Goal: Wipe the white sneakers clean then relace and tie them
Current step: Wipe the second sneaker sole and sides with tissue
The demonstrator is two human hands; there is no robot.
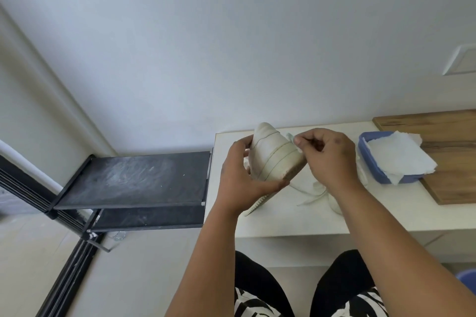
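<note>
I hold a white sneaker (274, 153) above the white table (296, 216), tilted on its side with the brownish sole edge facing down right. My left hand (242, 175) grips it from the left and underneath. My right hand (328, 157) pinches a pale wipe (292, 139) against the sneaker's right side. A loose white lace (257, 206) hangs below the shoe. The second sneaker (332, 202) lies on the table behind my right wrist, mostly hidden, with its laces spread out.
A blue tub (378, 172) with paper towels (396, 154) stands to the right, partly on a wooden board (448, 152). A black two-tier shelf (134, 180) adjoins the table's left edge. My knees are under the table's front edge.
</note>
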